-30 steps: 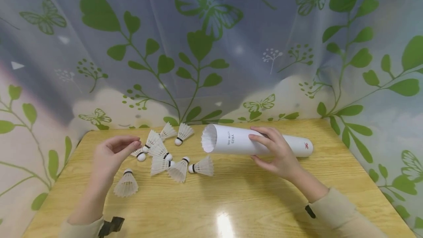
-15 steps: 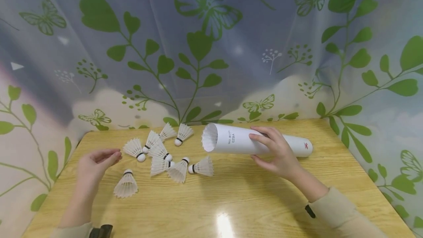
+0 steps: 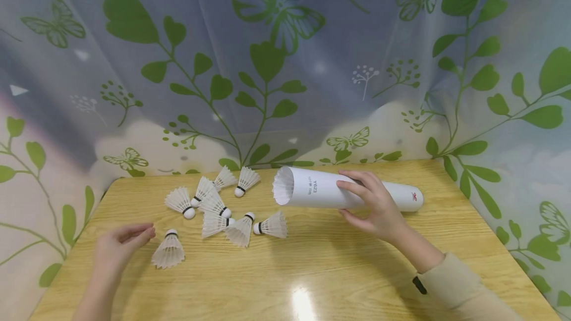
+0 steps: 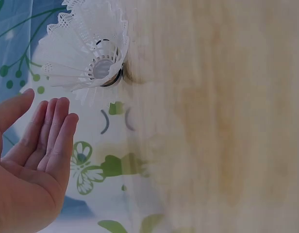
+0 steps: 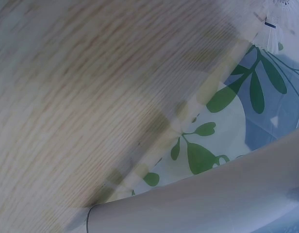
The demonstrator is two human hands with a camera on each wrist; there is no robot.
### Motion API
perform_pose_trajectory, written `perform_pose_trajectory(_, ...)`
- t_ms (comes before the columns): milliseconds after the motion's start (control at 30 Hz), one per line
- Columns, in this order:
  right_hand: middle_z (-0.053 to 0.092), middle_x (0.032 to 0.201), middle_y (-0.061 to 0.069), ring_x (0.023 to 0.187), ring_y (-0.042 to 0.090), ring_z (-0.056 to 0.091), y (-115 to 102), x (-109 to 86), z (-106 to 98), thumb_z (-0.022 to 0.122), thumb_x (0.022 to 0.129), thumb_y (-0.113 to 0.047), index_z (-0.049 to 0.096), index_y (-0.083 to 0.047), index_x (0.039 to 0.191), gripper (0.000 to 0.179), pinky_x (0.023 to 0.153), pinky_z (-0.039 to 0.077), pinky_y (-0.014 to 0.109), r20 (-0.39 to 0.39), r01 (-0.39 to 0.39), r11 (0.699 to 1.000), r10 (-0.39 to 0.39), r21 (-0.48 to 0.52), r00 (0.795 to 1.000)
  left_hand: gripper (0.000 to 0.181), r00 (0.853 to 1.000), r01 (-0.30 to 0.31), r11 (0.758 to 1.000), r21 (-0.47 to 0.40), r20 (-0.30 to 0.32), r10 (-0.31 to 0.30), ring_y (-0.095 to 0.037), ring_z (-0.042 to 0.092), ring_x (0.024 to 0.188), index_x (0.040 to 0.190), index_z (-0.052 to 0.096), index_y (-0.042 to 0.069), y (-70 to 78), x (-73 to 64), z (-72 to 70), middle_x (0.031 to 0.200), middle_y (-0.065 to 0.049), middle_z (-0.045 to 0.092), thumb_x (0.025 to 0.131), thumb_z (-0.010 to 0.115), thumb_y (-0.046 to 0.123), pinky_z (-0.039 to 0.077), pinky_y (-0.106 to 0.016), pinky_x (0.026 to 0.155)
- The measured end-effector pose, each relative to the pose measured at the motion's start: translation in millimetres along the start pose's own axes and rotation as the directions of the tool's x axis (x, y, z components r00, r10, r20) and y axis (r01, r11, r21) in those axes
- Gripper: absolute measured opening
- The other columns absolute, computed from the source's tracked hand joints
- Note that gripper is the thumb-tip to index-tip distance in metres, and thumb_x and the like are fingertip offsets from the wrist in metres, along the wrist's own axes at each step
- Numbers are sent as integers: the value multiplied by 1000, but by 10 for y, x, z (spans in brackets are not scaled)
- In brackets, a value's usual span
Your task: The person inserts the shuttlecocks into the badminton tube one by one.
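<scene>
In the head view my right hand (image 3: 372, 207) grips a white cardboard tube (image 3: 321, 187) around its middle. The tube lies on its side, open mouth to the left, and the feathered skirt of a shuttlecock (image 3: 282, 186) shows inside that mouth. My left hand (image 3: 117, 249) holds nothing; its fingers are loosely extended just left of a lone shuttlecock (image 3: 168, 250), apart from it. In the left wrist view that hand (image 4: 38, 160) is near a shuttlecock's feathers (image 4: 86, 48). The right wrist view shows the tube (image 5: 203, 194) but not the fingers.
Several white shuttlecocks (image 3: 216, 203) with black bands lie in a loose cluster left of the tube. They rest on a wooden table (image 3: 250, 281). A curtain (image 3: 312, 63) with leaves and butterflies hangs along the table's back and sides.
My left hand has moved left and toward me, away from the cluster, uncovering a shuttlecock it partly hid. My right hand and the tube have stayed put.
</scene>
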State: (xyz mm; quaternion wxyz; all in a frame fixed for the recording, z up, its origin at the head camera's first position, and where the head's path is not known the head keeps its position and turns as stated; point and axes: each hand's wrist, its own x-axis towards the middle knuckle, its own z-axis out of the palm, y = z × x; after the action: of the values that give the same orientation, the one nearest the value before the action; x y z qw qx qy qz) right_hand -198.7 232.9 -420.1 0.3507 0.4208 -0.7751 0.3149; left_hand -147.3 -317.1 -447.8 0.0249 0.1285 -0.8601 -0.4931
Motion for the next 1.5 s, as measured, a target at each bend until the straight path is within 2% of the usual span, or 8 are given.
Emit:
perform_pose_trajectory(133, 64, 137, 23, 122, 33, 60, 1, 4, 1, 63, 105, -41, 67, -7, 134, 45, 106, 47, 23, 1, 7, 1000, -7, 0, 1000, 42, 1000, 20, 1000, 1, 21, -20, 15, 67, 81, 127, 71, -9, -38, -44, -7, 86, 32, 74, 97, 80, 20, 50, -1, 76)
perform_pose_trajectory(333, 64, 137, 23, 122, 33, 60, 3, -2, 0, 63, 105, -42, 67, -7, 134, 45, 107, 47, 21, 0, 3, 1000, -3, -1, 1000, 56, 995, 48, 997, 54, 81, -53, 17, 66, 83, 134, 67, -8, -68, -104, -24, 95, 19, 81, 94, 84, 27, 48, 1, 77)
perform_pose_trajectory(533, 64, 136, 24, 121, 34, 60, -1, 0, 1, 63, 105, -41, 67, -7, 134, 45, 107, 47, 21, -5, 2, 1000, -2, 4, 1000, 60, 988, -7, 978, 208, 151, -25, 16, 67, 84, 134, 68, -5, -92, -139, -53, 115, -9, 82, 92, 86, 33, 47, -1, 77)
perform_pose_trajectory(733, 65, 135, 25, 119, 36, 61, -5, 7, 10, 64, 105, -40, 67, -6, 133, 44, 108, 46, 21, -14, 14, 1000, -14, 9, 1000, 57, 977, -23, 971, 236, 210, -28, 13, 69, 84, 131, 69, -8, -133, -128, -51, 120, -18, 79, 90, 88, 27, 53, -7, 77)
perform_pose_trajectory(1033, 64, 138, 23, 122, 34, 60, 2, -15, 11, 64, 105, -41, 67, -7, 134, 45, 107, 47, 21, 15, -4, 1000, 3, 6, 1000, 44, 982, -24, 953, 302, 184, -34, 11, 68, 81, 121, 77, -2, -126, -56, -61, 107, -11, 83, 92, 86, 31, 47, -8, 78)
perform_pose_trajectory(1233, 64, 138, 22, 122, 32, 60, 2, -20, 8, 64, 105, -41, 67, -7, 135, 45, 107, 46, 20, 12, -2, 1000, 2, 2, 1000, 41, 988, 25, 938, 346, 132, -75, -2, 70, 90, 113, 82, 7, -114, -14, -77, 105, -8, 84, 94, 82, 43, 50, -28, 88)
perform_pose_trajectory(1333, 64, 138, 22, 122, 32, 60, 0, -20, 8, 63, 105, -41, 67, -7, 135, 45, 108, 46, 20, 16, -5, 1000, 5, 1, 1000, 44, 993, 35, 936, 351, 98, -74, -13, 71, 98, 113, 82, 5, -114, 1, -84, 108, -11, 83, 95, 81, 45, 52, -33, 88)
perform_pose_trajectory(1500, 64, 139, 22, 122, 33, 59, -3, -21, 13, 63, 105, -41, 67, -7, 135, 45, 108, 46, 20, 17, -6, 1000, 5, 5, 1000, 48, 995, 66, 957, 284, 47, -83, -1, 68, 85, 116, 78, -2, -89, -14, -99, 105, -11, 83, 97, 80, 42, 53, -19, 76)
